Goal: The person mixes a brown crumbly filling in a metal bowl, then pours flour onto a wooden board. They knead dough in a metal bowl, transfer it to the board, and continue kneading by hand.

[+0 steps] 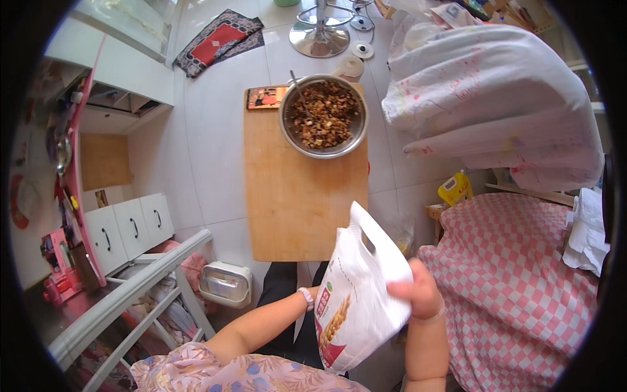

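A white flour bag [362,294] with a printed wheat ear and a cut-out handle is tilted in front of my body. My right hand [416,290] grips its upper right edge, the thumb lying on the near face. My left forearm reaches behind the bag, and the left hand itself is hidden there, so its hold cannot be seen. Beyond the bag is a wooden board [303,206]. At its far end stands a steel bowl [323,156] of chopped brown filling [325,115] with a metal utensil [298,88] in it. A phone [264,98] with a lit screen lies beside the bowl.
A lidded white container [225,284] and a grey metal rail [132,294] are at the left, near white drawers [132,230]. A checked pink cloth [514,274] covers something at the right, below a large white plastic covering [490,103]. A chrome stool base [319,39] stands beyond the board.
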Available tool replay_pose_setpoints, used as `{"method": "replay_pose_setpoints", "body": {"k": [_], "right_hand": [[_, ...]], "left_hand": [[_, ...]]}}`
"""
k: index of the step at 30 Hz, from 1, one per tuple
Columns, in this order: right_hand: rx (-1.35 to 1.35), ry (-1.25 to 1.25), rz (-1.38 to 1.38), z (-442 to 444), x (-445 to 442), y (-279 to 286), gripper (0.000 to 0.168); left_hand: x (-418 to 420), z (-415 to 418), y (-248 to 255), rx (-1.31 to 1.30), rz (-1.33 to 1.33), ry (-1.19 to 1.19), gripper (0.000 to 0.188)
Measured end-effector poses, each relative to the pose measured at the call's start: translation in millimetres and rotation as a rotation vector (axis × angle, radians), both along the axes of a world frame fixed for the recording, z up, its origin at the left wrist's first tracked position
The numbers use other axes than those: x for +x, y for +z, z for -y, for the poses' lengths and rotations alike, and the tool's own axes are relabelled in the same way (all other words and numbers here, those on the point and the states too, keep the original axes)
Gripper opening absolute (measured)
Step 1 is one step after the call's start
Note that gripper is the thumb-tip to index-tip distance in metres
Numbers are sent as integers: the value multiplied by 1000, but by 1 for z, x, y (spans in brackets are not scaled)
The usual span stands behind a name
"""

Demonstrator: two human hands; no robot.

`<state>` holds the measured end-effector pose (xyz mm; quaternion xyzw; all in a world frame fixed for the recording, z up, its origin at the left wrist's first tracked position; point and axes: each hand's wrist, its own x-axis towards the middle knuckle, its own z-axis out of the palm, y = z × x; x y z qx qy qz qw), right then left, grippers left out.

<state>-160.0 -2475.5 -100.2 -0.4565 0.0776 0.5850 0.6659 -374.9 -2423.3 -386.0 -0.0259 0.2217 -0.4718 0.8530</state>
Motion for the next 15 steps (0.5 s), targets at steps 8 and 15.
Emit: {"method": "replay_pose_setpoints", "body": {"k": [8,15], "right_hand": [[-59,-107,-174,-98,17,-153,30],[-201,-156,-308,-136,32,-200,20]], "left_hand": [[-48,-48,-17,-43,-99,134,61],[-58,-69,-17,-68,-125,178,60]]}}
